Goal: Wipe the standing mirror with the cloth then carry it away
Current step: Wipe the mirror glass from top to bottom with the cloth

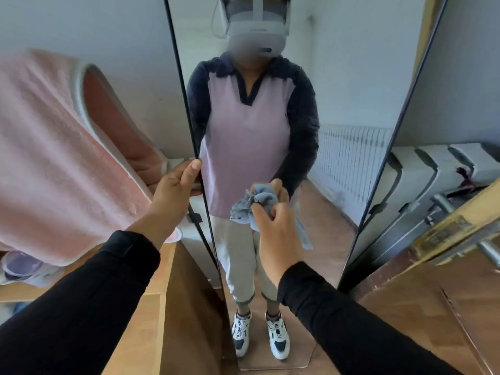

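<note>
A tall standing mirror (351, 85) with a thin black frame fills the middle of the head view and reflects a person in a headset. My left hand (173, 188) grips the mirror's left frame edge at about mid-height. My right hand (276, 228) holds a crumpled light blue cloth (251, 204) pressed against the glass near the centre. Both arms wear black sleeves.
A pink towel (46, 158) hangs close on the left above a wooden cabinet (151, 320). A white radiator (433, 169) stands behind the mirror on the right. A wooden door with a metal handle (443, 204) juts in at the right. The floor is brown wood.
</note>
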